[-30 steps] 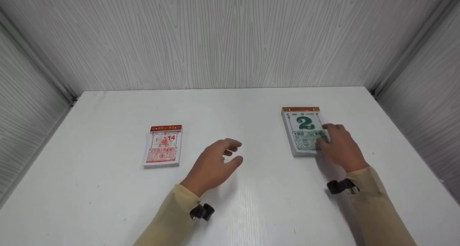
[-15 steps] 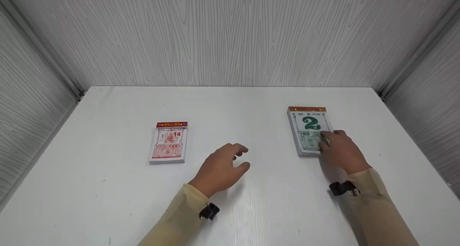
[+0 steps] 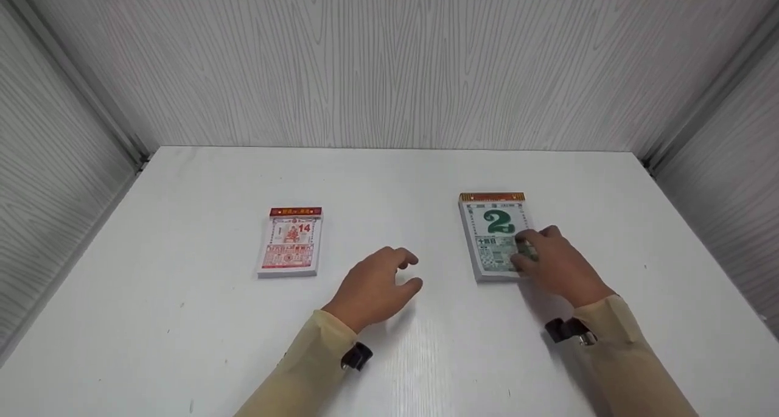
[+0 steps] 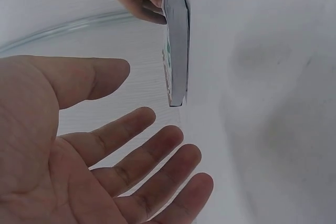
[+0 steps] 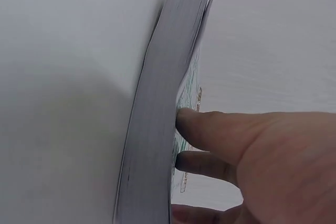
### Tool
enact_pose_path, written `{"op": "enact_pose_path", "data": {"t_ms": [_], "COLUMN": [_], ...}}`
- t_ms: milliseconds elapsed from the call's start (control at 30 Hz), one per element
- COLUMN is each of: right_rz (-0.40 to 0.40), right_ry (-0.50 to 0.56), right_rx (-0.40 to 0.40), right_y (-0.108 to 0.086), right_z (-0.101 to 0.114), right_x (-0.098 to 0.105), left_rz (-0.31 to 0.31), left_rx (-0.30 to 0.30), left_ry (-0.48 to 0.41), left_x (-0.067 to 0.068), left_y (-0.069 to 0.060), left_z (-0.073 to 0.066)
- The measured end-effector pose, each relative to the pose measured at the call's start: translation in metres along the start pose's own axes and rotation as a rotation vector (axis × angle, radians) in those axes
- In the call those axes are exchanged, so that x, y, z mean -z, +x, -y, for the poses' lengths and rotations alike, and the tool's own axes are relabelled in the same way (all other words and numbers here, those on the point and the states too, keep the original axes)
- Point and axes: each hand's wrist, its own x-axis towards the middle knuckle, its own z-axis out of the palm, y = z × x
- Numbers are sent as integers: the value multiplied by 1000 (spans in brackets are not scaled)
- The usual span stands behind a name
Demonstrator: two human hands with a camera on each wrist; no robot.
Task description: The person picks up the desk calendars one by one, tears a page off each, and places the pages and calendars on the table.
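Observation:
A thick calendar block (image 3: 494, 246) with a green 2 and an orange-red top strip lies flat on the white table. On its right part rest the thumb and fingertips of my right hand (image 3: 563, 268). In the right wrist view, the thumb and fingers of that hand (image 5: 283, 156) touch the printed face beside the thick page edge (image 5: 152, 108). My left hand (image 3: 371, 289) hovers between the two calendars, fingers relaxed and holding nothing. The left wrist view shows its palm (image 4: 68, 182), with the block (image 4: 178, 51) beyond it.
A smaller calendar block (image 3: 290, 246) with a red 14 and a red top strip lies at the left of the white table (image 3: 152, 246). Grey wood-grain panels stand behind the table (image 3: 389, 64) and along both sides.
The green-numbered calendar has slid left and a little nearer in the last half second, together with my right hand. My left hand has hardly moved; the whole view has shifted slightly.

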Motion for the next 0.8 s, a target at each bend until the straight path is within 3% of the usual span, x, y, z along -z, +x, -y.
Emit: {"op": "enact_pose_path", "data": {"t_ms": [567, 733, 800], "right_rz": [1, 21, 45], "right_ry": [-11, 0, 30], "right_rx": [164, 260, 257], "right_y": [-10, -17, -18], "right_z": [45, 67, 71], "right_x": [-27, -37, -36], "left_rz": [53, 59, 54], "left_rx": [62, 43, 39], "left_ry": [24, 34, 35], "left_x": [-2, 0, 1], "left_y": [3, 5, 6], "left_z": [-2, 2, 5]}}
